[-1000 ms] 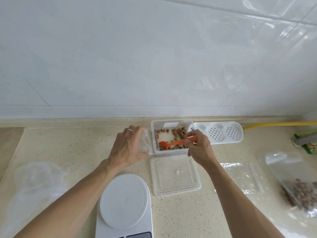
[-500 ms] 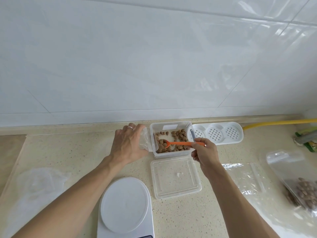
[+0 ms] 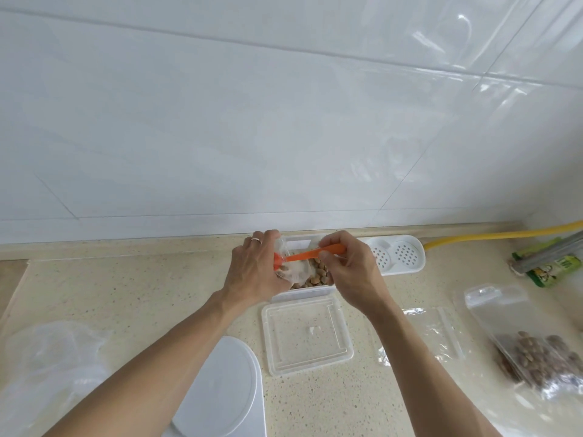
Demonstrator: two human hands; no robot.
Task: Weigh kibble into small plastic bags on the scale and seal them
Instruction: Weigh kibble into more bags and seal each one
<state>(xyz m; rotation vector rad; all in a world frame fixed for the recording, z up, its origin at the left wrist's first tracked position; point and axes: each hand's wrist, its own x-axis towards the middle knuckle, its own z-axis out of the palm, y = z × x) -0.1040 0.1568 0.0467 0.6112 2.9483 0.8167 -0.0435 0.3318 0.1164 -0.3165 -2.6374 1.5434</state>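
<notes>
Your left hand [image 3: 252,272] holds a small clear plastic bag [image 3: 295,271] over the clear kibble container [image 3: 310,290], grip curled round the bag's mouth; a ring shows on one finger. Your right hand [image 3: 350,271] pinches the handle of the orange scoop [image 3: 310,254] between thumb and fingers. The scoop lies nearly level, its bowl end inside the bag's mouth against your left hand. Whether the bowl carries kibble cannot be told.

Brown kibble [image 3: 317,274] shows in the container between your two hands, partly hidden by the bag. The container stands at the back of the desk [image 3: 142,294], near the white tiled wall [image 3: 284,121].

The container's clear lid [image 3: 306,334] lies flat on the desk just in front of it. The white scale [image 3: 220,389] sits to the lid's left, under your left forearm, its platform bare.

At the right, an empty zip bag [image 3: 432,334] lies flat beside the lid. Further right lies a zip bag holding kibble [image 3: 530,345]. Crumpled clear plastic [image 3: 47,357] lies at the far left. A white perforated tray [image 3: 397,257] sits just right of the container, a yellow hose [image 3: 504,234] runs along the back edge, and a green packet [image 3: 549,269] lies at the far right.
</notes>
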